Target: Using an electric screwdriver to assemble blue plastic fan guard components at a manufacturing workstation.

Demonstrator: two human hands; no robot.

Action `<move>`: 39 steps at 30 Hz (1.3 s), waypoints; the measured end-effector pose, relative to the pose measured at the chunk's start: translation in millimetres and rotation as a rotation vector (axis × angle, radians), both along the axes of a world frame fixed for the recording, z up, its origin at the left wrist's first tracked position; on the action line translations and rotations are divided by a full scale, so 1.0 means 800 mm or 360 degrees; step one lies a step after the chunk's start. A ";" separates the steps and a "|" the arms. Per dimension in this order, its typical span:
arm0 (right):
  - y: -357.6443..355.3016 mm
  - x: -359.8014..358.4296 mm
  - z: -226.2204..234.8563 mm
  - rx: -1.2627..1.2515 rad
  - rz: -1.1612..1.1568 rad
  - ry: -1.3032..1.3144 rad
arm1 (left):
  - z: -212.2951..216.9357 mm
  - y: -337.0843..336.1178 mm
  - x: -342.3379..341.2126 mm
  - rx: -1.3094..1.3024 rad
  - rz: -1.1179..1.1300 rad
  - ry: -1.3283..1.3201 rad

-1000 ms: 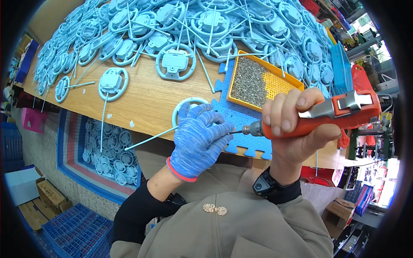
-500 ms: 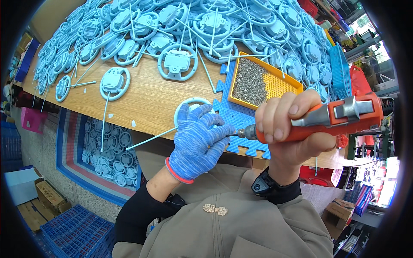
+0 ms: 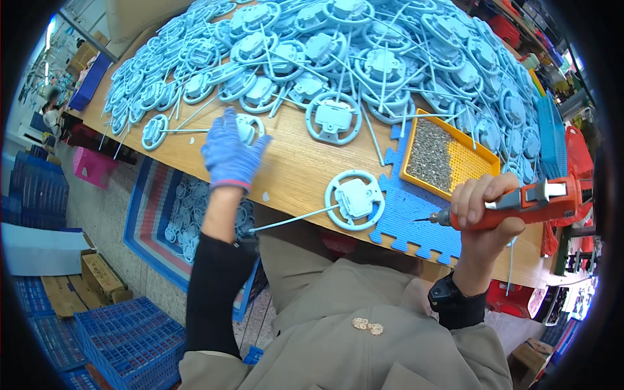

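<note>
My left hand [image 3: 233, 155], in a blue knit glove, reaches over the wooden table to a light-blue plastic ring part [image 3: 250, 129]. Its fingers and thumb are apart at that part's near left side, and they hide the part's rod. My bare right hand [image 3: 484, 211] is wrapped round a red electric screwdriver [image 3: 533, 207]. The thin bit points left, above the blue foam mat [image 3: 413, 218]. Between my hands, another ring part [image 3: 355, 199] with a boxy centre lies partly on the mat's left edge, its rod stretching left past the table edge.
A heap of similar ring parts [image 3: 383, 65] covers the table's far side. On the mat sits a yellow tray [image 3: 471, 162] of small screws [image 3: 430, 156]. Below the table's left edge, a striped bag [image 3: 153, 214] holds more parts. Blue crates [image 3: 133, 338] stand lower left.
My left hand has left the ring part by the mat and moved left to another one. The screwdriver bit has drawn away from the near part. The whole view has shifted.
</note>
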State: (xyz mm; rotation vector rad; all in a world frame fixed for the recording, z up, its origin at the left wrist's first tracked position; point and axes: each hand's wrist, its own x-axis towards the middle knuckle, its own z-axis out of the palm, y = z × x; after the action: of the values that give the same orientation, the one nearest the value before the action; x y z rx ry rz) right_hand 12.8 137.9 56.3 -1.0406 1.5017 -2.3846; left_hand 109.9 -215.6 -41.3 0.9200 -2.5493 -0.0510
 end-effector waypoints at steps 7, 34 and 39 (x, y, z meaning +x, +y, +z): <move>0.025 -0.013 -0.003 0.0007 -0.0094 0.0034 | -0.021 -0.037 0.004 0.0124 -0.0284 0.0108; 0.034 -0.006 -0.045 -0.0115 -0.0062 -0.0181 | 0.009 0.297 -0.036 0.0515 -0.1517 0.0040; 0.030 -0.005 -0.049 -0.0124 0.0019 -0.0123 | 0.012 0.297 -0.039 0.0550 -0.1529 0.0004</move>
State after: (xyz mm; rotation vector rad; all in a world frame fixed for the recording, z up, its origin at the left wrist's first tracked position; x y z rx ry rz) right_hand 9.1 162.2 16.8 -0.9580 1.3833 -2.4631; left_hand 79.0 22.3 -32.0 -0.2850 -2.7713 -0.7770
